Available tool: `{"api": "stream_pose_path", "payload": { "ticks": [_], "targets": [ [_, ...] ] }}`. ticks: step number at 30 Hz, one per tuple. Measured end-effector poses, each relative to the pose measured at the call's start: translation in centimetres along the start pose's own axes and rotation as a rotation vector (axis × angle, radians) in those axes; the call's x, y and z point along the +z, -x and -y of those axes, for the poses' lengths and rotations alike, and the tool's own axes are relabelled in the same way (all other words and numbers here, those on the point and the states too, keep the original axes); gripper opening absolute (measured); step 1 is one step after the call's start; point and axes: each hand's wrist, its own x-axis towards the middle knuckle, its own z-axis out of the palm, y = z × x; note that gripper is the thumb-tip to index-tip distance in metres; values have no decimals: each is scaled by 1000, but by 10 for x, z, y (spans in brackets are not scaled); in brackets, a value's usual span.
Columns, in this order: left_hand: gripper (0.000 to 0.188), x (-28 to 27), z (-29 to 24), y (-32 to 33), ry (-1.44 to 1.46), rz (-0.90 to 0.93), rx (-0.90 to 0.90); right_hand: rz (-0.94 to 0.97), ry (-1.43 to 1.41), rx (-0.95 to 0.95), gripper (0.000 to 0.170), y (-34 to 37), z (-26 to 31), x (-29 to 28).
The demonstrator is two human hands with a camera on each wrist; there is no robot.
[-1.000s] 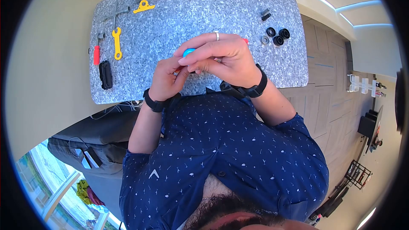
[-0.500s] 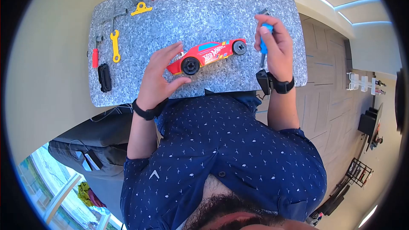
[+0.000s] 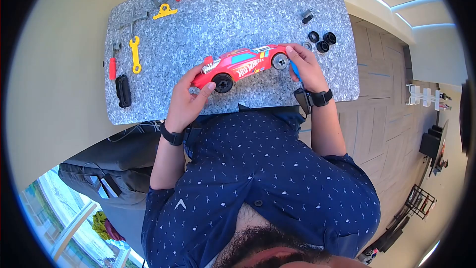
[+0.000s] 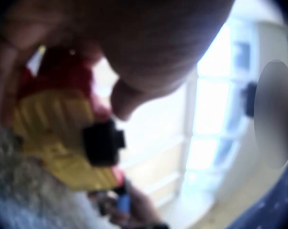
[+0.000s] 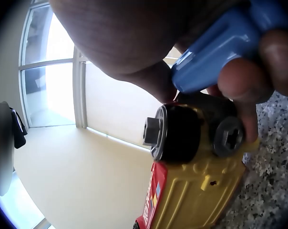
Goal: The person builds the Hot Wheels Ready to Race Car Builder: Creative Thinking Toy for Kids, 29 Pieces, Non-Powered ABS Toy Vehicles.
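A red toy car [image 3: 248,63] with a yellow underside [image 5: 196,191] is held between both hands above the speckled table, tilted with its right end higher. My left hand [image 3: 186,100] grips the left end, thumb by the black wheel [image 3: 222,83]. At the other end, my right hand [image 3: 309,73] holds the car near the grey-hubbed wheel [image 3: 280,61]. Those same right fingers also keep hold of a blue-handled screwdriver [image 5: 220,47], its handle lying across the palm side. In the right wrist view a grey hex piece [image 5: 152,130] sticks out from the wheel's middle.
Several black wheels [image 3: 323,46] lie at the table's right, below a small grey and black part [image 3: 307,17]. Along the left are a yellow wrench [image 3: 135,54], a red part [image 3: 112,68] and a black piece [image 3: 123,90]. A yellow part [image 3: 164,11] sits farther back.
Both hands were together around a blue-topped thing, then parted, the right carrying the screwdriver aside. Now the right hand has come back left and both hands grip the car's ends.
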Motion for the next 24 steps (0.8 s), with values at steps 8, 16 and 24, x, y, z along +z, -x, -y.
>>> {"api": "stream_pose_path", "payload": {
  "ticks": [8, 16, 24],
  "targets": [
    [81, -12, 14, -23, -44, -5, 323, 48, -12, 27, 58, 7, -9, 2],
    [82, -14, 16, -45, -210, -38, 291, 92, 128, 96, 55, 5, -15, 11],
    [81, -11, 17, -68, -339, -150, 369, 24, 352, -106, 55, -6, -43, 12]
  ]
}}
